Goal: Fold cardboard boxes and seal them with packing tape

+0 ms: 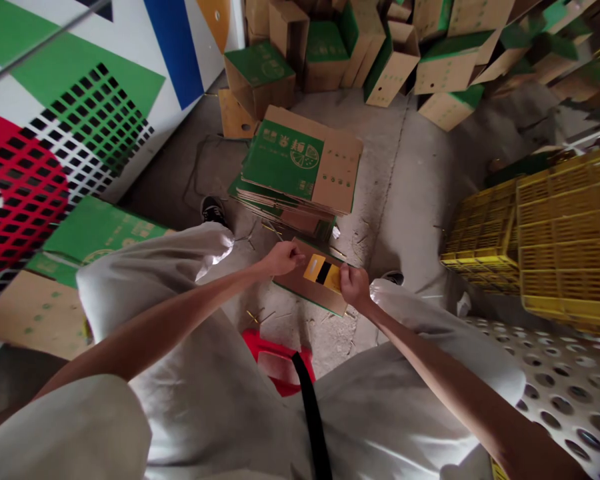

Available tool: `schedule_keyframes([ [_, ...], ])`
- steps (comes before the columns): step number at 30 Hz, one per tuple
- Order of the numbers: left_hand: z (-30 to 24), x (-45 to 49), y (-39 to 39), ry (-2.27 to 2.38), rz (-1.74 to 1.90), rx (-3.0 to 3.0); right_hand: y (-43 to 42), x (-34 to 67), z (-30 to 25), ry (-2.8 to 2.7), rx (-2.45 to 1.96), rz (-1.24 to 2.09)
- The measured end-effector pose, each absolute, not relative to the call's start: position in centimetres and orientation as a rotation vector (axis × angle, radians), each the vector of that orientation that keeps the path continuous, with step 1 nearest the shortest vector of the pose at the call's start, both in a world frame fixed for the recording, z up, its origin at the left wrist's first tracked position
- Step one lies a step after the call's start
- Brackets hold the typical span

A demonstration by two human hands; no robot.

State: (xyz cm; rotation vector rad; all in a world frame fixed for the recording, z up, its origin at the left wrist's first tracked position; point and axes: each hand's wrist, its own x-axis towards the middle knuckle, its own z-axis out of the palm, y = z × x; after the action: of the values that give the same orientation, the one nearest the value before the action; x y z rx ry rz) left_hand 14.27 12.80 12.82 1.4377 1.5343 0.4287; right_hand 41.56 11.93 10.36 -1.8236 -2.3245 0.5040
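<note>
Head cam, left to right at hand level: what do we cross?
Perforated painted panel → left hand → flattened brown carton → right hand → yellow plastic crates

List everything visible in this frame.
Cardboard blank: 1, brown, yellow-black label, between hands
Flat box blanks: one stack, green and tan, floor ahead
Assembled cardboard boxes: many, green and tan, far side
Plastic crates: several, yellow, right
Perforated panel: 1, white, lower right
Painted perforated panel: 1, multicoloured, left
Red object: 1, red, below hands
Black strap: 1, black, centre
Shoes: 2, dark, floor
Left hand: 1, on blank
Right hand: 1, on blank
</note>
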Motion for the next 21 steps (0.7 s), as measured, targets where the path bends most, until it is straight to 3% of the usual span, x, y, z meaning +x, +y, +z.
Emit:
schedule_keyframes([
  [21,12.9,12.1,13.6,1.559,0.407,1.395,12.1,39.8,13.2,-2.454,-1.940,0.433],
])
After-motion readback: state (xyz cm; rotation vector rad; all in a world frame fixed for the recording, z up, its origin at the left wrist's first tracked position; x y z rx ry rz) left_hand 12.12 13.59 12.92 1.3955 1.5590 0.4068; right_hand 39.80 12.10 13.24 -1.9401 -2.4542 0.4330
